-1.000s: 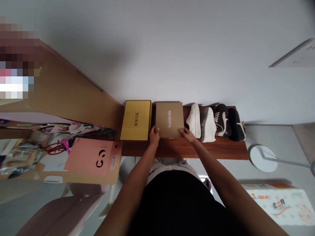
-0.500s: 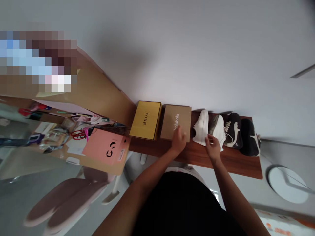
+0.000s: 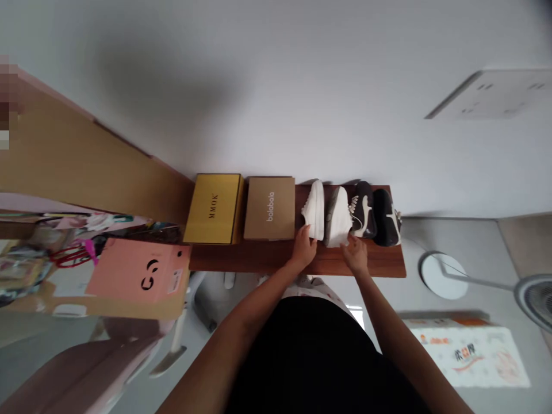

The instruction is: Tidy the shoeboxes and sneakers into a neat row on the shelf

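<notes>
My left hand (image 3: 304, 252) is at the near end of a white sneaker (image 3: 318, 208); its thumb and fingers are apart and touch or nearly touch the shoe. At the near right corner of a second white sneaker (image 3: 340, 215) is my right hand (image 3: 356, 256), also with fingers parted. Both sneakers lie side by side on a reddish-brown wooden bench (image 3: 259, 256). Right of them sit a black sneaker with white laces (image 3: 364, 213) and another black shoe (image 3: 383, 215). A tan balabala shoebox (image 3: 269, 221) lies left of the white pair.
A yellow MMOK box (image 3: 212, 210) stands at the bench's left end. Farther left, a pink box (image 3: 133, 267) lies on a cluttered desk beside a pink chair (image 3: 86, 374). On the floor at right are a fan's white base (image 3: 444, 276) and a printed white package (image 3: 470, 353).
The view has shifted right, and the bench now appears farther left. My left hand has gone from over the tan box to the left white sneaker; my right hand has moved to the second one.
</notes>
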{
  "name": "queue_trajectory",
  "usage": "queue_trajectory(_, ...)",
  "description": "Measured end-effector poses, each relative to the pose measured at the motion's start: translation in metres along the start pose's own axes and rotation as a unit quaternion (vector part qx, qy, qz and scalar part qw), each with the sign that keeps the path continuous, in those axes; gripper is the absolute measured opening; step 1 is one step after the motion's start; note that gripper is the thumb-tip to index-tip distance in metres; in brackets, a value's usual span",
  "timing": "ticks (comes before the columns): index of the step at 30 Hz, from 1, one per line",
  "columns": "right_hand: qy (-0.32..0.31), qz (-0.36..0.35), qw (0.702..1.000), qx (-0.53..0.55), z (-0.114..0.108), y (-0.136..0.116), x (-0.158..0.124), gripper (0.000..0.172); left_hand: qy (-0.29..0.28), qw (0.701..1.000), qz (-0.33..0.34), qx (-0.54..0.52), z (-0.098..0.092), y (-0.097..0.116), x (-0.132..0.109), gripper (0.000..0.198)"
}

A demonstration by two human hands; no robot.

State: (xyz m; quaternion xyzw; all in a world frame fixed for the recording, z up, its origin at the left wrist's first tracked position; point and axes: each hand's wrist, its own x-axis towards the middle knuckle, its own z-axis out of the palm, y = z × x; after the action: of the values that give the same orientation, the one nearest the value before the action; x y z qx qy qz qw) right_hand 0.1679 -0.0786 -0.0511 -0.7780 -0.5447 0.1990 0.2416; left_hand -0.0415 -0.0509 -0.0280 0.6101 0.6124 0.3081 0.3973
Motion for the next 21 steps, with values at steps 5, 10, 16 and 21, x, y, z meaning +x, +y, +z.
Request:
queue_trajectory(5,-0.056,0.057,0.996,0.044,0.008,-0.007,0.006,0.068,0.018,0.995,-0.099,0.016,0.021,-0.003,0.017,0.068)
queue_trajectory(10,-0.151,0.11,0.98,0.062,0.006,-0.008,0.017,0.053,-0.003,0.975,-0.221,0.005,0.015,-0.004,0.04,0.059)
queue_trajectory(16,-0.204,0.026,0.971,0.124,-0.012,-0.015,0.036,0.053,-0.083,0.98,-0.17,0.068,-0.008,0.012,0.058,0.032)
queue_trajectory(21,-0.2,-0.072,0.977,-0.024,-0.026,-0.039,0.05,0.044,-0.13,0.972,-0.103,0.166,-0.019,0.034,0.06,0.026)
